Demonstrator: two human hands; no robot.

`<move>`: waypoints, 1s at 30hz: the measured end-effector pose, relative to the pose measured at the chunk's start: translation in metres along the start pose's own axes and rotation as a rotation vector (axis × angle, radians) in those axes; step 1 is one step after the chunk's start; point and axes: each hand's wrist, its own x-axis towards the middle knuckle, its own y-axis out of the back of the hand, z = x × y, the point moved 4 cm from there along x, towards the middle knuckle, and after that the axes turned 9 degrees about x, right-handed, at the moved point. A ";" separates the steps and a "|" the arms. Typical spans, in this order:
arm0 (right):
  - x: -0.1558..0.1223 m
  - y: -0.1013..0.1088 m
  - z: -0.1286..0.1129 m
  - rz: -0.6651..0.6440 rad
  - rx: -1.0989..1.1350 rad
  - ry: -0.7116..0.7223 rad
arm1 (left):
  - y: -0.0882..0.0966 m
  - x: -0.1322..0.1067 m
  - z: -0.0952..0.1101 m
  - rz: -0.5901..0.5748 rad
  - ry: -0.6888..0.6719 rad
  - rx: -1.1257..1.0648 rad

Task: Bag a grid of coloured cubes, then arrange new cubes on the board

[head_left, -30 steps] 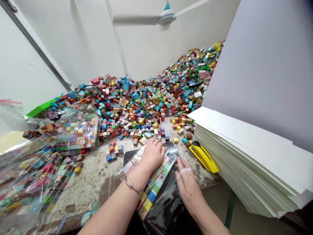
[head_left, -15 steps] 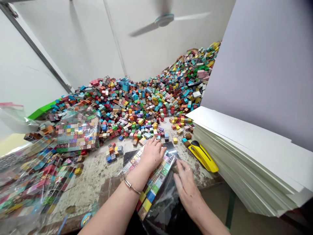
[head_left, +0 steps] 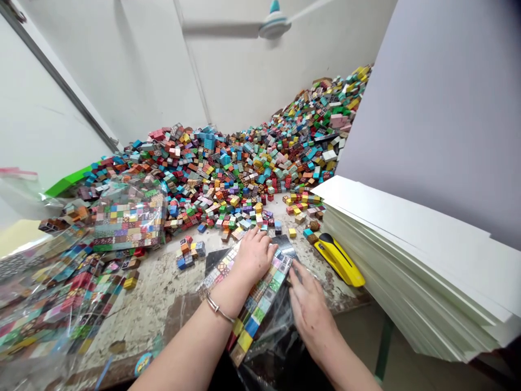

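Head view. Block panel (head_left: 259, 313), 6 o'clock, across near edge of table (head_left: 150, 288). Left hand (head_left: 256, 254), 6 o'clock: spread on panel, unclenched, unmoved. Right hand (head_left: 312, 307), 5 o'clock: shifted slightly inward to panel's edge, beside plastic film (head_left: 279, 326); pinching or not, cannot tell. Panel seemingly steadied while film is handled.

It is bright. White shine sits on the clear bag (head_left: 130, 220) at left. The far fan blades (head_left: 222, 30) look blurry. The far right corner looks dark.
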 end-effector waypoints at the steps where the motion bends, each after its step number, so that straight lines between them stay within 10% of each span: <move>1: 0.000 0.000 -0.002 -0.010 -0.047 0.007 | 0.000 0.000 0.000 -0.003 0.003 0.000; 30: 0.003 0.007 -0.011 -0.235 -0.151 -0.158 | 0.013 -0.002 0.006 -0.139 -0.120 -0.176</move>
